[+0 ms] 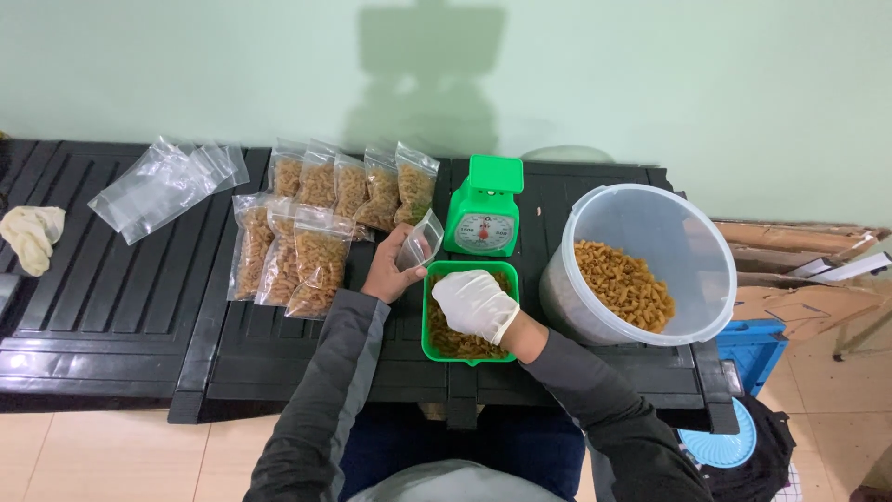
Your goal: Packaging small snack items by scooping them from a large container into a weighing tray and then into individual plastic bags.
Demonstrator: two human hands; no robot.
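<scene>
A pale green wall backs a low black ribbed desk, its top made of slatted plastic panels. Near its front edge sits a green square tray of brown spiral pasta. The right hand, in a white glove, is down in the tray with its fingers curled over the pasta — how much it grips I cannot tell. Just left of the tray the bare left hand pinches a small clear bag, held with its mouth toward the tray. Directly behind the tray stands a green kitchen scale with a round dial. To the right, tilted toward the person, is a big translucent bucket partly full of the same pasta. Left of the hands lie filled bags in two overlapping rows, and farther left a loose heap of empty bags. A crumpled cream glove rests at the desk's far left edge.
</scene>
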